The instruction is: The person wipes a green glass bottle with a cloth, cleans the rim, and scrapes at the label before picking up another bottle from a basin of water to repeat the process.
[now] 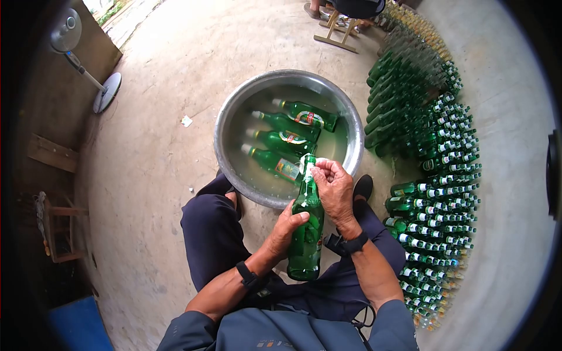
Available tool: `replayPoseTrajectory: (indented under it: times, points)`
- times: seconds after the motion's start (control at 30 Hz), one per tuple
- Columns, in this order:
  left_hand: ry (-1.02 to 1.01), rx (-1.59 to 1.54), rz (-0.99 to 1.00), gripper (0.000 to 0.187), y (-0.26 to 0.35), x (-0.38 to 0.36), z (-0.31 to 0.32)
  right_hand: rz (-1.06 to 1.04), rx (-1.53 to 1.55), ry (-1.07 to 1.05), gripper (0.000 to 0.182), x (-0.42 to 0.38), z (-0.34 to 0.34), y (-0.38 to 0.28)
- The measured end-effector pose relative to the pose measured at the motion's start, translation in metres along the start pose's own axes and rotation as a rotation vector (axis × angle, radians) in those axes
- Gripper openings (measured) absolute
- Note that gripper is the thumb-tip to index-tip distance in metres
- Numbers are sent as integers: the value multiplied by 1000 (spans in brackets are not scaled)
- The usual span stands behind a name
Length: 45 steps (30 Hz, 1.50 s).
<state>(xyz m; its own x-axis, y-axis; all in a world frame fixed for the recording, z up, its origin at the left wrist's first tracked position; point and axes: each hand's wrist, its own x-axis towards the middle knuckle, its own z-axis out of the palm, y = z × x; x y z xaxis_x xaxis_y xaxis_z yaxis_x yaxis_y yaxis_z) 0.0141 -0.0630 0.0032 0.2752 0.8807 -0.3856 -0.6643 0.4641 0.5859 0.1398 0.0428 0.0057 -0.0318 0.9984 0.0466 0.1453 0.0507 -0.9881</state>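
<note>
A green glass bottle (pixel 307 234) is tilted over my lap, its neck pointing at the metal basin (pixel 225 167). My left hand (pixel 287 229) is wrapped round the bottle's body. At its neck, the fingers of my right hand (pixel 333 190) pinch whitish material, perhaps wet label or foil. Several green bottles (pixel 285 139) with labels lie in the basin's murky water, necks toward the left. One of them (pixel 272 164) lies just beyond the held bottle's neck.
Many green bottles (pixel 445 193) are stacked along the right wall. A standing fan (pixel 106 92) is at the upper left, a wooden stool (pixel 61 225) at the left. Another person's foot (pixel 312 9) and a low wooden stool (pixel 336 42) show at the top. A blue object (pixel 82 324) lies lower left.
</note>
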Motion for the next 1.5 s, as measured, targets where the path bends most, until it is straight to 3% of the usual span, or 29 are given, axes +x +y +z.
replayPoseTrajectory:
  times: [0.3, 0.43, 0.6, 1.07, 1.27, 1.5]
  points:
    - [46, 197, 123, 63, -12, 3, -4, -16, 12, 69, 14, -5, 0, 3]
    - [40, 229, 90, 61, -6, -2, 4, -30, 10, 81, 13, -4, -2, 2]
    - [147, 495, 157, 62, -8, -4, 6, -34, 7, 6, 13, -6, -5, -2]
    - [210, 601, 228, 62, -9, -25, 13, -70, 26, 40, 20, -18, 2, 8]
    - [258, 573, 210, 62, -27, -27, -2, -118, -215, 21, 15, -30, 10, 15]
    - [270, 596, 186, 64, -32, -28, -10, -164, -292, -8, 15, -33, 10, 20]
